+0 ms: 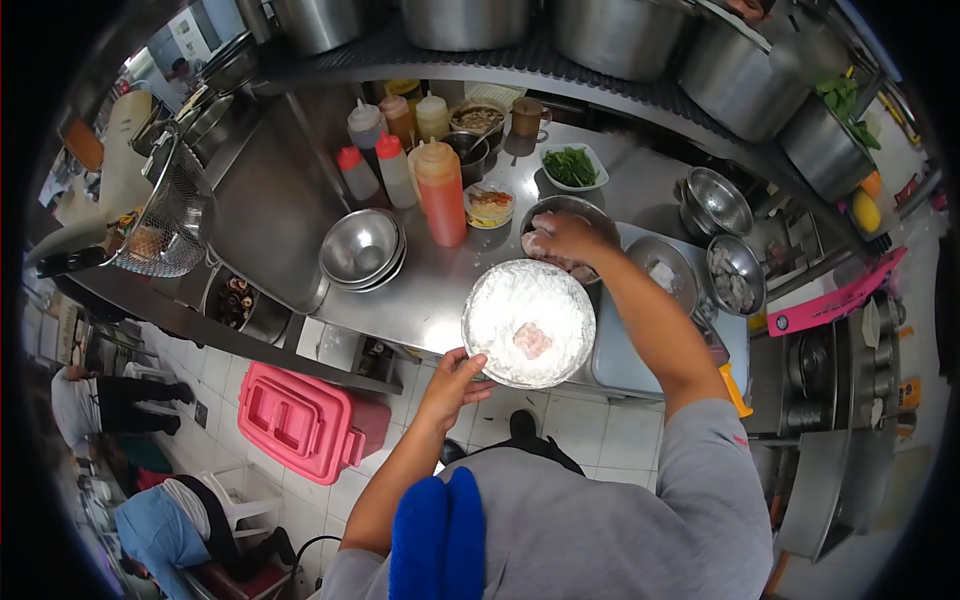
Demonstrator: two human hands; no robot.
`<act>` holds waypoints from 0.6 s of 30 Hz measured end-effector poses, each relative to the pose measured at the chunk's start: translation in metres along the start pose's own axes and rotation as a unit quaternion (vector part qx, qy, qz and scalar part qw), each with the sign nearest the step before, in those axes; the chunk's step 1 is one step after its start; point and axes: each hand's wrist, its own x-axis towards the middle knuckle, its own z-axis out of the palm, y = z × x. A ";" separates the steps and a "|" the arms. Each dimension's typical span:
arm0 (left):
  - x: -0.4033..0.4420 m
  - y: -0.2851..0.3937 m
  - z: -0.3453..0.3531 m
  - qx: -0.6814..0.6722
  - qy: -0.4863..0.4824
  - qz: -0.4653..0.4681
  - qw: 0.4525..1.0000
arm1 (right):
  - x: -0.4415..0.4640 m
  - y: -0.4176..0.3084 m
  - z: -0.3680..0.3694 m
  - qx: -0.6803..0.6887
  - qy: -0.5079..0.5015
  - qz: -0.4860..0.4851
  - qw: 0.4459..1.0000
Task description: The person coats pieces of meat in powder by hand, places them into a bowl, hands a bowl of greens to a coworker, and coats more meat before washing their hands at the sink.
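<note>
Standing on tiles (590,425) at a steel bench (425,318), a person (610,510) grips a powder bowl (515,382) with left fingers (469,367); right fingers (556,238), grip unclear, enter a meat bowl (592,210). A pot shelf (480,68) overhangs beyond squeeze bottles (440,195).

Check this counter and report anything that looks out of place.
The orange-handled tool beside the right arm: its handle juts past the front edge of the white board, where it might get bumped.

floor: white square tiles (575,425), visible grout lines | furniture: stainless-steel worktable (425,308), dark ribbed shelf (480,66) over far side, white plastic chair (243,508) lower left | light: glare on worktable
</note>
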 end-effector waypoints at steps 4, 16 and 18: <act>0.000 -0.002 -0.002 -0.005 -0.010 0.005 1.000 | 0.024 0.025 0.052 0.026 0.034 -0.046 0.998; 0.001 0.004 -0.003 0.006 -0.013 -0.002 1.000 | -0.061 -0.037 0.010 0.131 0.038 -0.113 0.984; 0.000 0.006 -0.002 0.003 -0.016 0.001 1.000 | -0.068 -0.045 0.008 0.096 -0.006 -0.079 0.992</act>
